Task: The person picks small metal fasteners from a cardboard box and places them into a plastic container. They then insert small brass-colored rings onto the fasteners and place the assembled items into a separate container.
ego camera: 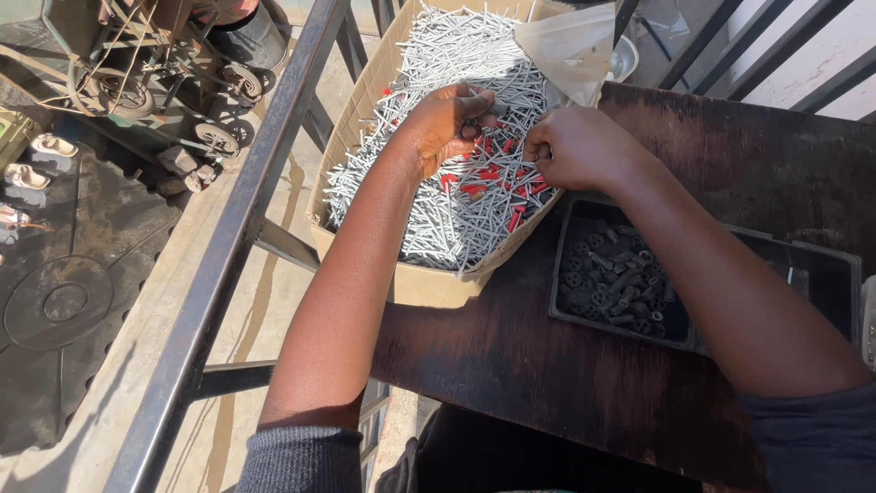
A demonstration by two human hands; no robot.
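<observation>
**Both hands over a carton of screws**

Outdoors in hard sun, beside a dark steel railing (pixel 246 210); concrete below, a wheeled metal cart (pixel 173 82) at upper left. Dark brown wooden desk (pixel 776 164), worn and stained. At its left edge, overhanging slightly, an open cardboard carton (pixel 365 119) heaped with long grey screws (pixel 429 210), red plastic plugs (pixel 484 178) scattered through the middle of the heap. Just right of the carton, near the front edge, a black plastic tray (pixel 821 265) holding small black ribbed fittings (pixel 616 283).

Left hand (pixel 443 123) above the centre of the heap, grip closed around a small black ring-shaped fitting (pixel 471 131), pinched at the fingertips. Right hand (pixel 570 146) just beside it at the carton's right wall, fingers curled shut; what sits inside that grip too hidden to tell, probably a screw. Fitting lying between the two hands, nearer the left, hole roughly facing the right hand. Screws in the heap pointing every way, no common long axis.
</observation>
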